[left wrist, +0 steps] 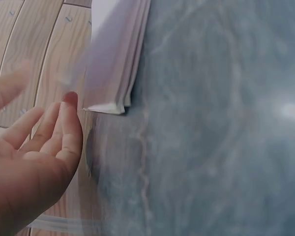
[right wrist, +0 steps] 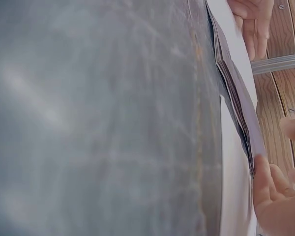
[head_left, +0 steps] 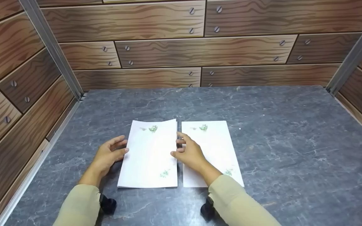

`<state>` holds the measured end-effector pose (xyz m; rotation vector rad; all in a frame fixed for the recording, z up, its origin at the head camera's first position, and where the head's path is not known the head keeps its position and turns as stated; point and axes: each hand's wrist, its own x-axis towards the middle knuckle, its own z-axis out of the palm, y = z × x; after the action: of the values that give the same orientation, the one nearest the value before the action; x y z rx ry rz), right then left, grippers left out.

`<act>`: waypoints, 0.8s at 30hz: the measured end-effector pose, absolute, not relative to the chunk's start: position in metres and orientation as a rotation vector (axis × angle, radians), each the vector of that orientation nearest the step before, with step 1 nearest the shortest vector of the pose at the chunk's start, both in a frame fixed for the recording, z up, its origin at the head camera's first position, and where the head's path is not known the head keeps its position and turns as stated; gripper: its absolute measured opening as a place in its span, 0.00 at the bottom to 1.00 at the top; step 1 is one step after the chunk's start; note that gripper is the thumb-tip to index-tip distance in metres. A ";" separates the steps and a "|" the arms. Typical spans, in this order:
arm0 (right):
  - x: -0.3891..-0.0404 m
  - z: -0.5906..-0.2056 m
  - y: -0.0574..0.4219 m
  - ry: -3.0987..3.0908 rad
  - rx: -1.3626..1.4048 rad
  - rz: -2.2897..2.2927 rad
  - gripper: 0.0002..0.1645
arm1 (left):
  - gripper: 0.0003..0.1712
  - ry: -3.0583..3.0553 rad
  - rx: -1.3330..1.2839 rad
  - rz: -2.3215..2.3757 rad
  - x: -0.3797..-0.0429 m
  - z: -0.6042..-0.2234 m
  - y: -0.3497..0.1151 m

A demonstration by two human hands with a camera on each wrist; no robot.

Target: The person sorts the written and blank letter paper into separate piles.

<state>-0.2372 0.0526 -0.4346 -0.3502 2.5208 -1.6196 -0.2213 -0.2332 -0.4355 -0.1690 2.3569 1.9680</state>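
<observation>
A stack of white paper sheets [head_left: 148,150] with small green printed motifs lies in front of me, its top sheet's far corners bent upward. Its layered edges show in the left wrist view, where the stack [left wrist: 113,59] fans slightly. My left hand [head_left: 107,153] is at the stack's left edge, fingers loosely bent and thumb tip beside the paper. At the opposite edge is my right hand [head_left: 193,153]; in the right wrist view its fingertips [right wrist: 261,169] touch the stack's side while the thumb stands apart. A second white paper [head_left: 211,141], bearing the same motifs, lies under my right wrist, partly hidden.
The papers lie on a dark grey marbled table [head_left: 287,150]. Wood-plank-patterned walls [head_left: 168,53] stand behind and at both sides, with metal posts [head_left: 52,47] at the corners. Black wrist cameras [head_left: 108,205] hang below both sleeves.
</observation>
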 end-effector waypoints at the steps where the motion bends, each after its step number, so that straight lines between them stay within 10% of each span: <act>1: -0.237 -0.435 0.052 2.517 -0.343 -1.624 0.44 | 0.34 2.349 -0.170 1.985 -0.222 -0.436 -0.233; 24: -0.242 -0.439 0.056 2.377 -0.256 -1.799 0.34 | 0.27 2.347 -0.264 2.031 -0.224 -0.438 -0.228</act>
<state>-0.2416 0.0563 -0.4385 -0.2563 2.3771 -1.7994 -0.2239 -0.2280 -0.4379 -0.2635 2.3470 2.0307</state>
